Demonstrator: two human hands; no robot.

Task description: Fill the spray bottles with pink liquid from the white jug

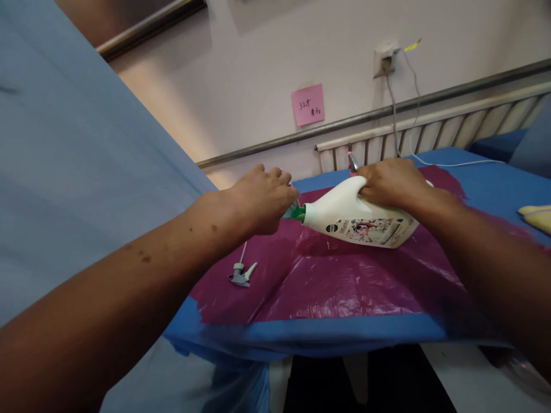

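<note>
My right hand is wrapped round the handle of a white detergent jug. The jug is tipped almost on its side, its neck towards the left. At its mouth shows a green spout. Close against that spout, my left hand is closed round something mostly hidden behind the fingers; only a small clear, greenish edge shows. Below the left hand, a grey trigger spray head with its thin tube lies on the purple plastic sheet.
A blue-covered table lies under the sheet. Behind the jug stands a metal-and-pink item, partly hidden. A yellow cloth-like thing lies at the right. A cord runs from the wall socket; a blue curtain hangs left.
</note>
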